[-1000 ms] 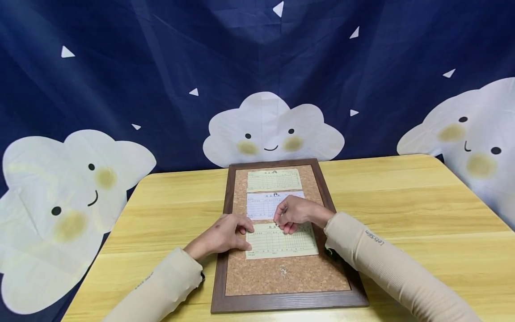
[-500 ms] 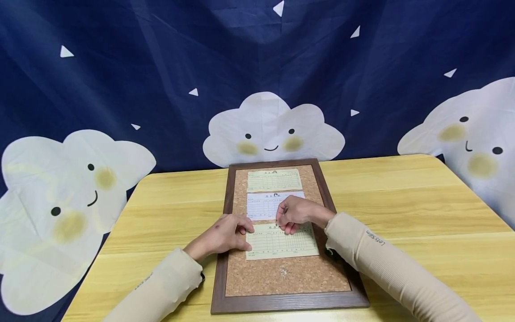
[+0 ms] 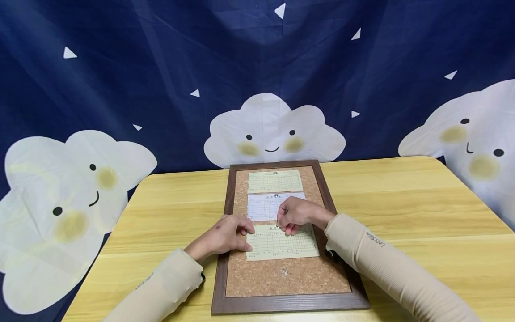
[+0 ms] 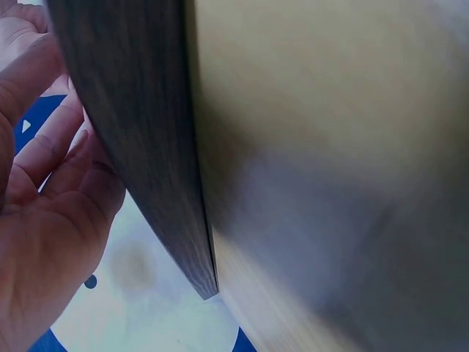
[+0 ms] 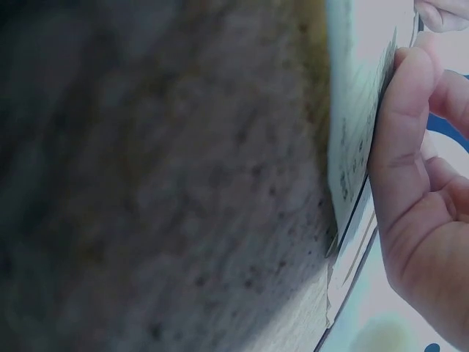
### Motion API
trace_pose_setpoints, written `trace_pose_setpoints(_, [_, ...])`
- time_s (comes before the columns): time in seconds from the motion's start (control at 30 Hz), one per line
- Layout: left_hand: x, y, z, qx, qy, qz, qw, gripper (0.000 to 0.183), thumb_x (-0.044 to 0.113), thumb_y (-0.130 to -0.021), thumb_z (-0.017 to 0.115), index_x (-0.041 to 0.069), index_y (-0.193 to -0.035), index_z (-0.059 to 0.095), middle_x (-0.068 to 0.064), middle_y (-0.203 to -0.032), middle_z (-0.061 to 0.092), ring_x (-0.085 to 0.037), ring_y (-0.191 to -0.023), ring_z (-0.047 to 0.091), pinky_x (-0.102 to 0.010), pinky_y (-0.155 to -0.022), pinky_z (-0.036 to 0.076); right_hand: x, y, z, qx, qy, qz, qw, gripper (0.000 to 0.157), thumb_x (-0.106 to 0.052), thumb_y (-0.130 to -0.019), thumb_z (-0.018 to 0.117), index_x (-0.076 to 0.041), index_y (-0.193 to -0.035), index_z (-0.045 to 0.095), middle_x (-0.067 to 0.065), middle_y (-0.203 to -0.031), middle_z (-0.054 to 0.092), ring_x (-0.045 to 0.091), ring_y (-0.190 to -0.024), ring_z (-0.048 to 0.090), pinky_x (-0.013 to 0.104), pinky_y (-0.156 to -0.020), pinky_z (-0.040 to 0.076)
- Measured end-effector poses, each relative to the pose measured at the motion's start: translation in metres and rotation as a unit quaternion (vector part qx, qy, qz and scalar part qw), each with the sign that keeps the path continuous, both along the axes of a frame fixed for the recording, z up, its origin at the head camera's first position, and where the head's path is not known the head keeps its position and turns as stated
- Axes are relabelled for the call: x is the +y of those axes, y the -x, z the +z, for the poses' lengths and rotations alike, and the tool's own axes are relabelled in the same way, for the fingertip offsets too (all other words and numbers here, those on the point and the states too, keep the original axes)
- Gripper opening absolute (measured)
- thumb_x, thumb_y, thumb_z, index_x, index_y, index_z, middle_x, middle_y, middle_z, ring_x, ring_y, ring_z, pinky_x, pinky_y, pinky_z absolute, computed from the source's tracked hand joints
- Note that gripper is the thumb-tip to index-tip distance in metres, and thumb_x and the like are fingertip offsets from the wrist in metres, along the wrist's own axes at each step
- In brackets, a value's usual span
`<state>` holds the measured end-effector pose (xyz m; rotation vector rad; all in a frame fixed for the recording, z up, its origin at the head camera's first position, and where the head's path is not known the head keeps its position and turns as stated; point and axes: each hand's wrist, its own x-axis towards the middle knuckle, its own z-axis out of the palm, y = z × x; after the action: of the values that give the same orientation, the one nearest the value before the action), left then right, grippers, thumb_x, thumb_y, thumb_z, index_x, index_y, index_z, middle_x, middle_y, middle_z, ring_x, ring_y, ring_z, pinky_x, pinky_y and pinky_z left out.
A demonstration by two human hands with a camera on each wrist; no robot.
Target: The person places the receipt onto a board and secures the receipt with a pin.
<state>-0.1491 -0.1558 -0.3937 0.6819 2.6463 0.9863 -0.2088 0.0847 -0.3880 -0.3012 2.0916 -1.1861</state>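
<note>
A dark-framed cork board [image 3: 257, 279] bears three printed paper slips. The lowest slip [image 3: 281, 246] is pale yellow, and my left hand [image 3: 225, 235] rests its thumb and fingers on that slip's left edge. At its top edge, my right hand [image 3: 297, 213] pinches a small shiny thumbtack [image 3: 278, 226], mostly covered by the fingertips. The white slip [image 3: 259, 208] lies just above, partly behind the right hand. In the left wrist view, the left hand [image 4: 55, 242] is beside the dark frame. The right wrist view has the right hand [image 5: 418, 169] against the paper; no tack shows there.
The upper yellow slip [image 3: 273, 181] and the white slip each have a shiny tack at the top. A small cluster of shiny tacks [image 3: 284, 272] lies on the lower cork. The wooden table [image 3: 402, 214] extends around the board, before a cloud-print curtain [image 3: 257, 53].
The right fingertips have shifted very slightly to the right at the slip's top edge. The left hand and the slips stay in place; the head view has tilted a little.
</note>
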Motion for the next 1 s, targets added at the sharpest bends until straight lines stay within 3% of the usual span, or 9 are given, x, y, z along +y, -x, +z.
trace_pose_setpoints(1.0, [0.0009,0.0003,0.0004,-0.019,-0.003,0.008,0.9998,0.029,0.006,-0.071,0.090,0.009,-0.096,0.075,0.001,-0.102,0.066,-0.013,-0.083,0.055,-0.025,-0.074,0.047,0.0028,-0.0005,0.0003,0.035,-0.041,0.022,0.998,0.018,-0.001,-0.093,0.068,-0.001,-0.077,0.060,0.009,-0.066,0.063,0.013,-0.052,0.062,0.028,-0.054,0.056])
